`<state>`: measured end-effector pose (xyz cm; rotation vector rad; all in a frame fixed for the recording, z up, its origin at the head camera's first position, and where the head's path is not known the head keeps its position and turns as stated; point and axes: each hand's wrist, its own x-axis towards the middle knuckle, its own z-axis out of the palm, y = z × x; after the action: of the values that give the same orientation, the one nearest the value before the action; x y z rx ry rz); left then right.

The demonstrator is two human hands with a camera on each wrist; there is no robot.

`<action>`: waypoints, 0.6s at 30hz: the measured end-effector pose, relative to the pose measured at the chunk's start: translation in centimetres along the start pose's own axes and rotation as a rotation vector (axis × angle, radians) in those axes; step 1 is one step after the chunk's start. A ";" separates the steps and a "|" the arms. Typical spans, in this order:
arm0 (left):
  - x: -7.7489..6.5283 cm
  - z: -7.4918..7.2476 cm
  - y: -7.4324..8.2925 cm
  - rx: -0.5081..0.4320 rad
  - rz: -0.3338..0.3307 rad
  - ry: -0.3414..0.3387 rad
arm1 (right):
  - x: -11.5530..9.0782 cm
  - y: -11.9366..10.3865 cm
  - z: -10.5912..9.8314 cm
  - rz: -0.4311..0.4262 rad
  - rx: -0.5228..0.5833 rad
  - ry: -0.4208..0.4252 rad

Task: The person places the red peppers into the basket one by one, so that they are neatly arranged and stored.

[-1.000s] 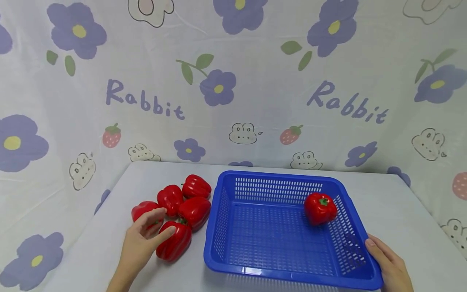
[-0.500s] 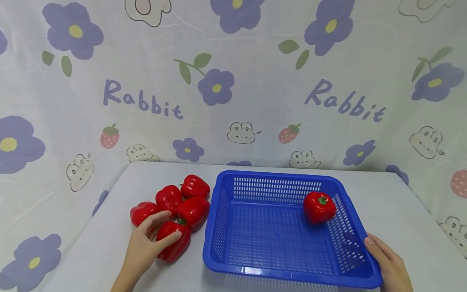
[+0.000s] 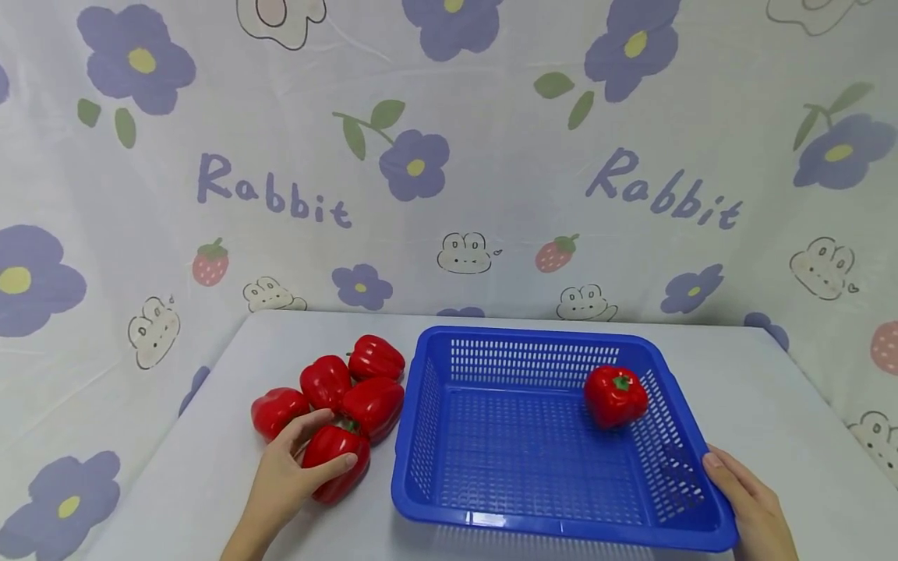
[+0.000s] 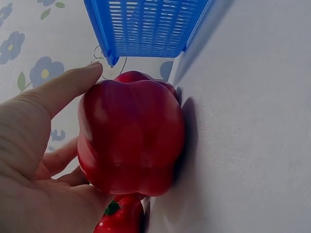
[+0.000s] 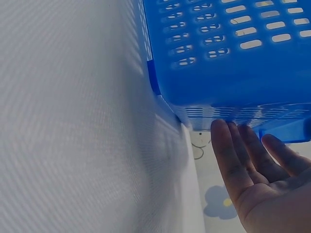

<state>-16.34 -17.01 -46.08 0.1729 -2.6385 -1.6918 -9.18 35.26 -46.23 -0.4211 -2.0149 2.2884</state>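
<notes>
My left hand [image 3: 284,474] is around the nearest red bell pepper [image 3: 342,467], thumb along its front and fingers reaching over behind it. In the left wrist view this glossy bell pepper [image 4: 133,138] sits on the white table, its far side hiding some fingertips. My right hand [image 3: 754,502] holds the right rim of a blue perforated basket [image 3: 533,534], thumb at the edge. Seen from the right wrist, the fingers [image 5: 228,160] lie against the basket's outer wall [image 5: 233,82]. One red bell pepper [image 3: 616,399] with a green stem sits inside, toward the right.
Several more red bell peppers are clustered left of the basket, one at the left [image 3: 278,413], another close to the basket's left wall [image 3: 375,407]. A white cloth [image 3: 491,117] printed with purple flowers and rabbits hangs behind the white table [image 3: 189,475].
My left hand has come right and slightly down onto the nearest bell pepper, its thumb now across the front. My right hand and the basket stay in place.
</notes>
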 end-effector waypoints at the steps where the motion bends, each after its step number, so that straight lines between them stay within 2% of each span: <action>1: 0.0 0.0 0.0 0.004 -0.004 -0.002 | 0.0 0.0 0.0 0.001 -0.002 0.000; 7: 0.0 0.0 -0.1 0.016 -0.027 -0.020 | 0.0 0.0 -0.1 0.034 -0.022 0.010; 18: 0.4 0.2 -0.2 0.041 -0.027 -0.048 | -0.1 -0.3 -0.4 0.054 -0.016 0.015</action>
<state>-16.72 -16.91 -46.34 0.1707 -2.7188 -1.6712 -9.00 35.69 -45.94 -0.4984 -2.0404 2.2945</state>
